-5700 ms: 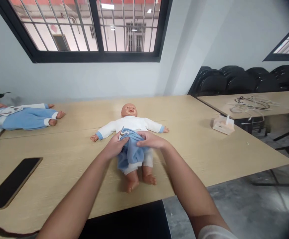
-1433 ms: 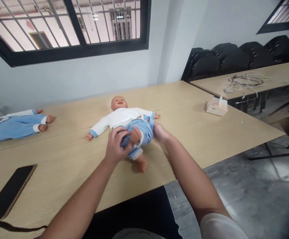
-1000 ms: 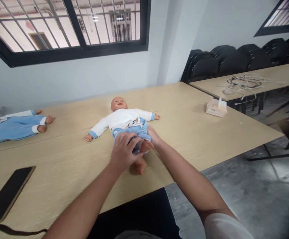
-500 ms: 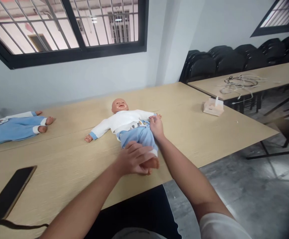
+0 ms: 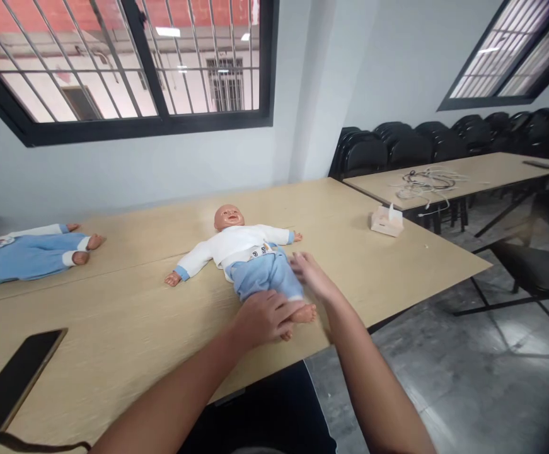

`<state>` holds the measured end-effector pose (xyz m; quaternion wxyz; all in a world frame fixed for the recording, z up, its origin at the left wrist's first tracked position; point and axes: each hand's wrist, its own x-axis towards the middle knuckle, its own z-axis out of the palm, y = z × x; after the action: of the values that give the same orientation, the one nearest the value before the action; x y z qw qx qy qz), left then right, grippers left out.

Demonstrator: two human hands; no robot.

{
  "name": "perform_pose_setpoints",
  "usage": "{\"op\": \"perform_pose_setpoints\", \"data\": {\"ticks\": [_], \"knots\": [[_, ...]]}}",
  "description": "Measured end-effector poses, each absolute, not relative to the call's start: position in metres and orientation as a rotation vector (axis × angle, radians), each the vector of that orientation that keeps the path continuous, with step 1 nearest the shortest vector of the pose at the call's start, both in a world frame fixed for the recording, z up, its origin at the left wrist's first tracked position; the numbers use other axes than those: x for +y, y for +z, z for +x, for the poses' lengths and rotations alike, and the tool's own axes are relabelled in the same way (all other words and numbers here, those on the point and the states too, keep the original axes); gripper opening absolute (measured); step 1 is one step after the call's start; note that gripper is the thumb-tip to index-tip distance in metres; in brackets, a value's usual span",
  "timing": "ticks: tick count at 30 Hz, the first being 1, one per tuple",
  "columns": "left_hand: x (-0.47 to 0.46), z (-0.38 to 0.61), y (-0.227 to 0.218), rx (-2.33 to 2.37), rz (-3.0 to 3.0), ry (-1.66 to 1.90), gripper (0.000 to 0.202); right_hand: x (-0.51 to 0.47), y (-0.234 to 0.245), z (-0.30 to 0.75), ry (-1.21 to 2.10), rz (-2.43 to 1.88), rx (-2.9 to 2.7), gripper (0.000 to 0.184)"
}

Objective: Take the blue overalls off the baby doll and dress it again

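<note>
- The doll (image 5: 242,246) is positioned face up on the table (image 5: 364,271), with the head (image 5: 229,216) at the far side and the legs directed toward the near edge.
- The trousers (image 5: 268,274) are seen on the doll's legs; the shirt (image 5: 237,241) is seen on the upper body.
- The left hand (image 5: 265,315) is laid over the lower legs, beside the right foot (image 5: 305,313). Its fingers are slightly bent and close together; whether a leg is gripped cannot be told, as the palm side is hidden.
- The right hand (image 5: 308,272) is placed just right of the trousers. Its fingers are blurred and appear half open; nothing is seen held, and contact with the cloth cannot be confirmed.
- The cloth is judged soft, light and easily stretched; it is best taken at the waistband (image 5: 260,253) or the cuff (image 5: 297,298).
- The head and feet look smooth and glossy; a stiff, somewhat slippery surface is to be expected.
- Moderate weight is presumed. The body should be supported under the hips, and a leg held at the ankle.
- Low fragility is presumed, but the limb joints should not be twisted.
</note>
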<state>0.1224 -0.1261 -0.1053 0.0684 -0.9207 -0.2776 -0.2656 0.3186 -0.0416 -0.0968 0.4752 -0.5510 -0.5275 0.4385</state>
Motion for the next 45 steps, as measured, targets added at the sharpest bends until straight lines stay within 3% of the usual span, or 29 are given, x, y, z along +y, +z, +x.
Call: {"op": "perform_pose_setpoints", "data": {"ticks": [4,10,14,18,21,25,28,32,35,38,40,43,45], "knots": [[-0.127,0.125,-0.106,-0.936,-2.85,-0.8,0.04,-0.127,-0.088,0.331,1.256,-1.325,-1.298,0.054],[-0.122,0.113,-0.098,-0.761,-3.075,-1.196,0.025,-0.155,-0.11,0.333,0.952,-1.496,-1.283,0.051],[-0.105,0.087,-0.095,-1.351,-2.594,-1.555,0.023,-0.135,-0.126,0.348,0.687,-1.566,-1.377,0.047],[-0.087,0.063,-0.102,-1.887,-2.342,-1.436,0.017,-0.145,-0.129,0.345,0.194,-1.495,-1.506,0.031],[-0.082,0.054,-0.107,-2.053,-2.305,-1.348,0.028,-0.174,-0.127,0.325,-0.016,-1.306,-1.707,0.023],[-0.082,0.05,-0.103,-2.124,-2.448,-1.179,0.03,-0.204,-0.133,0.297,0.131,-1.291,-1.924,0.042],[-0.082,0.049,-0.098,-1.973,-2.549,-1.304,0.025,-0.206,-0.143,0.289,0.21,-1.378,-1.893,0.053],[-0.084,0.051,-0.1,-1.945,-2.558,-1.928,0.026,-0.193,-0.139,0.289,0.245,-1.446,-1.855,0.046],[-0.093,0.046,-0.108,-1.973,-2.668,-2.082,0.033,-0.186,-0.123,0.29,0.362,-1.539,-1.748,0.035],[-0.105,0.03,-0.116,-1.907,-3.048,-1.894,0.041,-0.182,-0.105,0.293,0.536,-1.523,-1.568,0.031],[-0.111,0.018,-0.12,-1.88,-3.21,-1.522,0.039,-0.18,-0.094,0.294,0.614,-1.456,-1.47,0.031],[-0.112,0.01,-0.123,-1.961,-2.943,-0.955,0.027,-0.179,-0.083,0.295,0.717,-1.378,-1.386,0.032],[-0.106,0.011,-0.125,-2.005,-2.783,-0.802,0.02,-0.179,-0.078,0.294,0.775,-1.336,-1.369,0.033]]}}
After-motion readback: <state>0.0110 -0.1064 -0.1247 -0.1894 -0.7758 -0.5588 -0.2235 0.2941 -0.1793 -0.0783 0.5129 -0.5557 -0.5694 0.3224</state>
